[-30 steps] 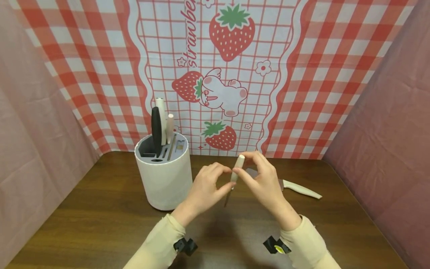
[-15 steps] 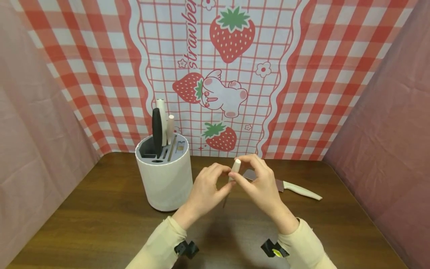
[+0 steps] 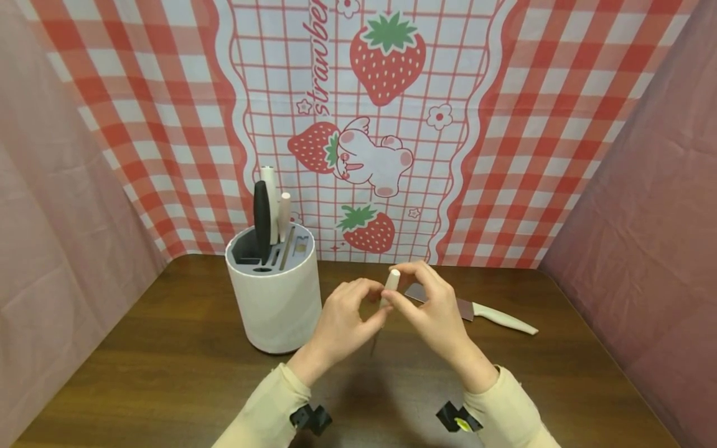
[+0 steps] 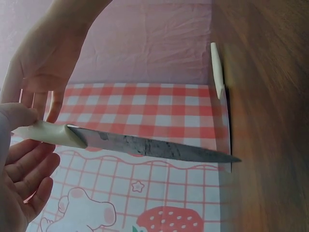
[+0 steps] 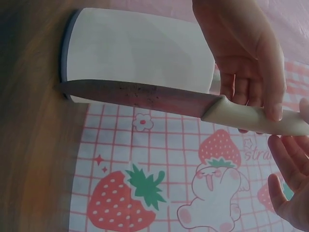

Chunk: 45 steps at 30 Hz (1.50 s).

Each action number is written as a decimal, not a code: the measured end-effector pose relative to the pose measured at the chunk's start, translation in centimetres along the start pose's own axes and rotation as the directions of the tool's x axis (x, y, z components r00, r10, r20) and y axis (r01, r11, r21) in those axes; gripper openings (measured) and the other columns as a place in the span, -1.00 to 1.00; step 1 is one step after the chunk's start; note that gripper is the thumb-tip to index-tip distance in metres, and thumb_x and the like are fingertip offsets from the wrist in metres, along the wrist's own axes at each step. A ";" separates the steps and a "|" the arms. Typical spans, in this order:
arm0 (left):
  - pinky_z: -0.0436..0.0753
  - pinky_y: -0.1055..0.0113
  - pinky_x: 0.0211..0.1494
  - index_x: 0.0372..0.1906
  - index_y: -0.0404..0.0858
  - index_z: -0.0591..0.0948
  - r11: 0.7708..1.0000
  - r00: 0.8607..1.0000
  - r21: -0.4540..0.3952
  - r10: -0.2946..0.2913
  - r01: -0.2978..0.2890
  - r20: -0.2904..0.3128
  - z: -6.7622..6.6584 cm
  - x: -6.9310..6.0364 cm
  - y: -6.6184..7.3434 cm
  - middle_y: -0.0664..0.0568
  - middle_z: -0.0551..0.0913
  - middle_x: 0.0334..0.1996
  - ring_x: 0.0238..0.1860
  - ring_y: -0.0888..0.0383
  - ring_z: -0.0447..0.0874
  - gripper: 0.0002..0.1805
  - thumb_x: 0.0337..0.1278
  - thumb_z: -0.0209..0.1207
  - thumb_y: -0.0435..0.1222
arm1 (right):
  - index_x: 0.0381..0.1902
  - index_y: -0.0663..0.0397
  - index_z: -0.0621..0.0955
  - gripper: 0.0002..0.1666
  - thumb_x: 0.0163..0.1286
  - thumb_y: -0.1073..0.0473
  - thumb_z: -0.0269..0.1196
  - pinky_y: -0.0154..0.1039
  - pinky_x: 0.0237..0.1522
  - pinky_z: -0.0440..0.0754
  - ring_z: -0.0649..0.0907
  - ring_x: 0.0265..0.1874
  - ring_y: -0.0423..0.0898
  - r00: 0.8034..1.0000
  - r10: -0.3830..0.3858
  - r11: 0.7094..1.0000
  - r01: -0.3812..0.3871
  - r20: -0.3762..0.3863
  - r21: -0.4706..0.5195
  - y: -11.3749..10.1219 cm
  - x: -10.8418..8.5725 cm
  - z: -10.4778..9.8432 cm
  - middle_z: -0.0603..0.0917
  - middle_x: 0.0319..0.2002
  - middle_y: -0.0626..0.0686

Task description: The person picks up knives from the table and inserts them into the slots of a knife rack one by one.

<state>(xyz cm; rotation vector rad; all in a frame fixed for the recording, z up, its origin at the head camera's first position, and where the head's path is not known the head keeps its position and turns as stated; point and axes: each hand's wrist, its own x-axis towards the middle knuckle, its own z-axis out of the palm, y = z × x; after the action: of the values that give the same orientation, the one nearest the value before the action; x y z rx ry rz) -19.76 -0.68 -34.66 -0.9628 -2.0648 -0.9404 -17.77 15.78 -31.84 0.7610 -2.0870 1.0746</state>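
Note:
Both hands hold one knife with a cream handle (image 3: pixel 394 281), in front of me above the table. My left hand (image 3: pixel 338 317) pinches the handle near the blade, between thumb and fingers. Nearer the butt end, my right hand (image 3: pixel 434 305) pinches the same handle. The blade (image 4: pixel 154 146) points down toward the tabletop, long, pointed and marked with dark smudges. In the right wrist view the knife blade (image 5: pixel 140 95) passes in front of the white knife block. Behind my right hand lies a second, wide-bladed knife with a cream handle (image 3: pixel 504 318), partly hidden by that hand.
A white round knife block (image 3: pixel 274 311) stands left of my hands. In its grey slotted top sit a black handle (image 3: pixel 261 218), a tall white handle (image 3: pixel 270 193) and a pale pinkish handle (image 3: pixel 284 214). A strawberry-print cloth (image 3: pixel 370 155) hangs behind the wooden table (image 3: pixel 168 386).
Both hands and the knife have come slightly lower, and the handle's butt end has shifted down and left. The wide-bladed knife and the block have stayed put.

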 end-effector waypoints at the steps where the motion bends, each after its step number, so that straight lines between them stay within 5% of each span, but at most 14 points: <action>1: 0.48 0.39 -0.25 -0.29 -0.19 0.56 1.000 1.000 -0.004 0.001 -0.001 0.000 0.0 0.0 0.0 0.14 0.61 -0.43 -0.36 0.29 0.53 -0.79 -0.08 0.28 -0.23 | -0.12 0.11 0.54 -0.60 0.03 0.29 0.36 -0.40 -0.28 0.48 0.56 -0.33 -0.18 1.000 0.001 1.000 -0.001 0.004 0.002 0.0 0.0 -0.1 0.55 -0.32 -0.06; 11: 0.50 0.40 -0.25 -0.28 -0.17 0.55 0.999 1.000 -0.048 -0.019 0.019 -0.005 -0.6 -0.1 0.0 0.15 0.61 -0.43 -0.36 0.31 0.56 -0.76 -0.11 0.30 -0.23 | -0.09 0.09 0.55 -0.79 0.36 0.27 0.04 -0.34 -0.23 0.52 0.59 -0.30 -0.19 0.999 0.005 0.999 -0.006 0.032 0.036 0.6 -0.4 -0.9 0.60 -0.29 0.01; 25: 0.56 0.49 -0.29 -0.29 -0.22 0.55 0.990 0.997 -0.136 -0.045 0.036 -0.060 -1.7 0.1 0.0 0.09 0.60 -0.42 -0.40 0.27 0.59 -0.77 -0.14 0.29 -0.32 | -0.22 0.12 0.58 -0.80 0.20 0.42 0.17 -0.40 -0.26 0.52 0.60 -0.34 -0.22 1.000 -0.010 0.992 0.012 0.014 -0.123 2.4 -1.1 -1.9 0.62 -0.34 -0.06; 35: 0.57 0.36 -0.30 -0.27 -0.23 0.56 0.989 0.989 -0.148 -0.031 0.009 -0.145 -3.6 0.9 0.2 0.08 0.60 -0.43 -0.40 0.23 0.58 -0.76 -0.15 0.28 -0.34 | -0.21 0.11 0.59 -0.71 0.18 0.50 0.11 -0.53 -0.36 0.51 0.61 -0.43 -0.20 0.996 0.087 0.989 -0.083 0.030 -0.125 4.7 -2.3 -3.5 0.62 -0.39 -0.08; 39: 0.57 0.31 -0.30 -0.26 -0.25 0.56 0.990 0.980 -0.140 -0.013 -0.015 -0.198 -4.5 1.3 0.2 0.05 0.61 -0.43 -0.40 0.21 0.58 -0.76 -0.16 0.28 -0.37 | -0.19 0.09 0.58 -0.74 0.19 0.44 0.14 -0.51 -0.36 0.51 0.60 -0.40 -0.22 0.992 0.115 0.976 -0.103 0.056 -0.190 5.7 -2.8 -4.3 0.64 -0.37 -0.05; 45: 0.53 0.32 -0.31 -0.27 -0.26 0.57 0.990 0.963 -0.138 -0.026 -0.012 -0.268 -5.8 1.5 -0.4 0.03 0.62 -0.45 -0.42 0.19 0.57 -0.78 -0.13 0.26 -0.38 | -0.18 0.09 0.57 -0.76 0.16 0.37 0.21 -0.19 -0.33 0.50 0.59 -0.38 -0.19 0.987 0.136 0.925 -0.095 0.085 -0.369 8.0 -3.8 -5.4 0.67 -0.37 -0.04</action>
<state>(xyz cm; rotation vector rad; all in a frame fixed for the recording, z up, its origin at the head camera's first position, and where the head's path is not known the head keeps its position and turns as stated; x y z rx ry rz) -19.29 -5.07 -30.60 -0.8458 -1.7943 -1.1635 -19.72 25.01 -36.08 0.5267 -2.3591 0.6831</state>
